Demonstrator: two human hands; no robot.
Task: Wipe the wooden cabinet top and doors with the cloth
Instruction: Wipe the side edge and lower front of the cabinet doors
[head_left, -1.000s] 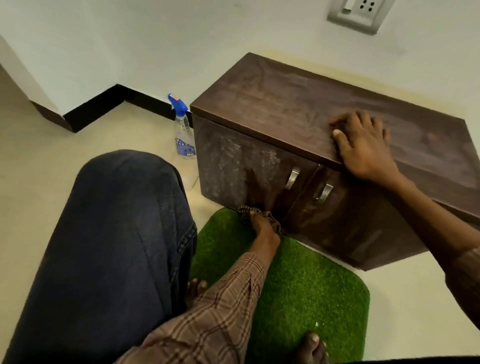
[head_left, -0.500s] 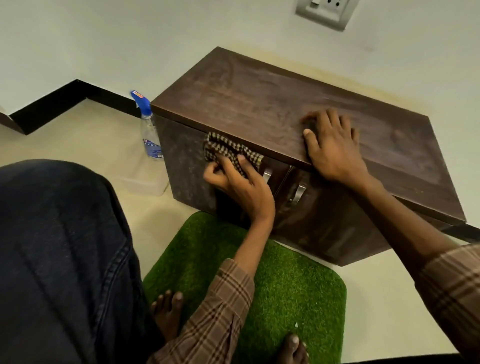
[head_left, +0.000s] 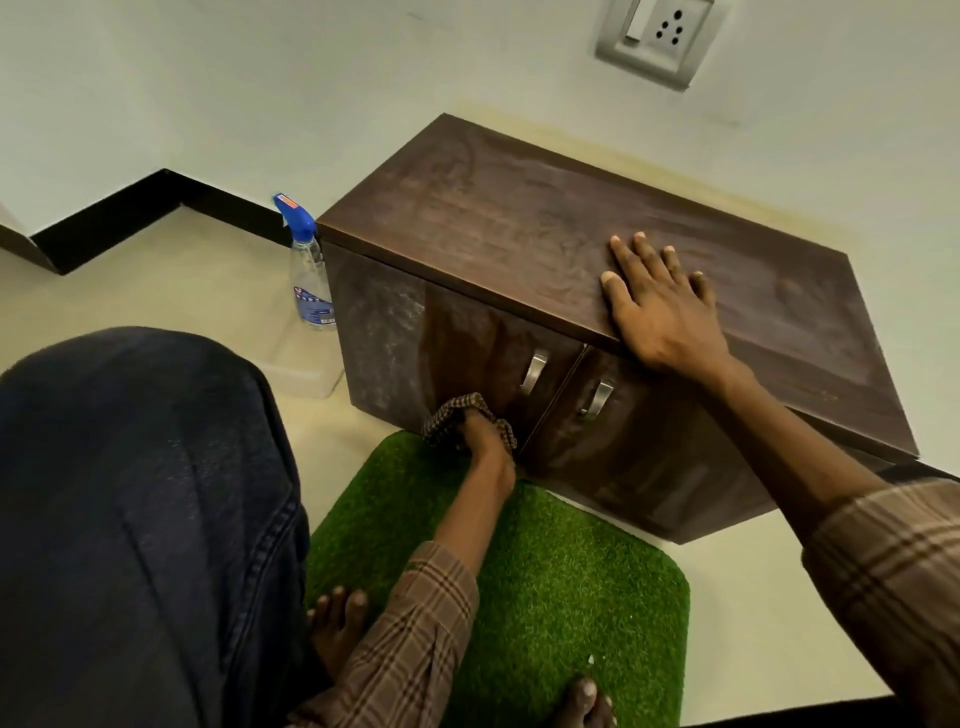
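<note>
A low dark wooden cabinet (head_left: 519, 228) stands against the wall, its top dusty and streaked. Its left door (head_left: 384, 332) shows a wiped darker band beside a dusty patch; the right door (head_left: 639, 457) sits past two metal handles (head_left: 534, 372). My left hand (head_left: 480, 434) presses a brown checked cloth (head_left: 452, 410) against the bottom of the left door, just above the mat. My right hand (head_left: 660, 306) lies flat, fingers spread, on the front edge of the cabinet top.
A clear spray bottle with a blue trigger (head_left: 306, 270) stands on the floor at the cabinet's left corner. A green grass mat (head_left: 561, 582) lies before the doors, with my bare feet on it. My bent knee in dark jeans (head_left: 130, 519) fills the left. A wall socket (head_left: 660, 36) sits above.
My left hand has dragged the cloth from the top of the left door down to its bottom edge. My right hand stays flat on the cabinet top.
</note>
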